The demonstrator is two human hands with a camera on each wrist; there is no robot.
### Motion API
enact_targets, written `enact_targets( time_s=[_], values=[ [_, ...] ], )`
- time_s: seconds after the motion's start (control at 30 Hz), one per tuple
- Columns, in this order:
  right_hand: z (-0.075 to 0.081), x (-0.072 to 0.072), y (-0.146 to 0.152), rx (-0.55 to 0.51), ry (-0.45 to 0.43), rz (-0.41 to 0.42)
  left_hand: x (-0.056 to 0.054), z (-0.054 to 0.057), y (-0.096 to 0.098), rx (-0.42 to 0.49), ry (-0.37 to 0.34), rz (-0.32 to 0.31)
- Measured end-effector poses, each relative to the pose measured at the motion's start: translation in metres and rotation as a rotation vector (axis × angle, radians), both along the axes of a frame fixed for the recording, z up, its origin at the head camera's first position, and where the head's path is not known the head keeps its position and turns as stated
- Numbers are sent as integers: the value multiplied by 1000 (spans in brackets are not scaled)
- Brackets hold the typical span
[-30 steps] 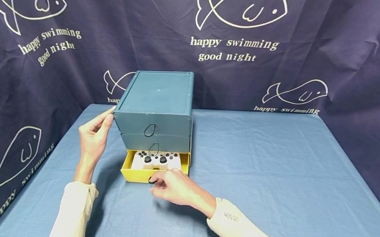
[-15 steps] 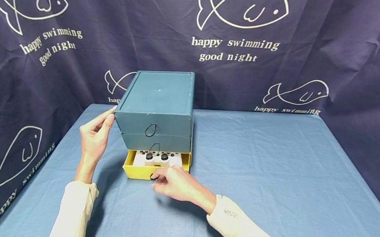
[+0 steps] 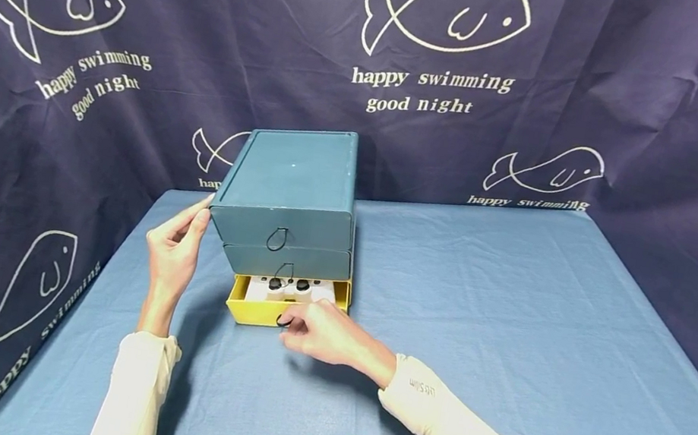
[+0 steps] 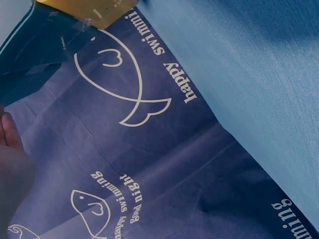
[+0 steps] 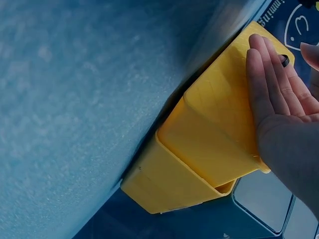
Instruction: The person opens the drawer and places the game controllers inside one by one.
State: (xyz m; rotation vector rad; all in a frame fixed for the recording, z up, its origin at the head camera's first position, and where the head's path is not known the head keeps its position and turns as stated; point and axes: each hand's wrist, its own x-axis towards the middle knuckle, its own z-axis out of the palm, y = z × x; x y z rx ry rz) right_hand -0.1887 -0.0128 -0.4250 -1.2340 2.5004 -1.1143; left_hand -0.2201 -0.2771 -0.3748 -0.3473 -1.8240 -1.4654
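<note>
A drawer unit stands on the table, with two teal tiers (image 3: 288, 169) over a yellow bottom drawer (image 3: 257, 312) that is partly pulled out. Inside that drawer lies a white game controller (image 3: 257, 288) with two black thumbsticks, its near part hidden by the drawer front. My right hand (image 3: 323, 332) is at the drawer front; in the right wrist view its straight fingers (image 5: 274, 74) lie against the yellow face, beside the black loop pull (image 5: 284, 60). The left hand (image 3: 173, 250) touches the front left corner of the top tier with its fingertips.
Black loop pulls (image 3: 277, 238) hang on the teal drawer fronts. Blue cloth (image 3: 475, 331) covers the table. A dark blue curtain (image 3: 426, 130) printed with white fish hangs close behind the unit and along both sides.
The yellow drawer has slid inward, away from me, with my right hand moving along at its front. Less of the controller shows now. The left hand stays at the corner.
</note>
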Motion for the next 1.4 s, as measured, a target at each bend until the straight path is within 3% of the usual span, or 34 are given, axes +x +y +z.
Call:
enact_targets(
  time_s=[1.4],
  values=[
    [-1, -13, -3, -10, 59, -38, -2, -2, 0, -9, 30, -5]
  ],
)
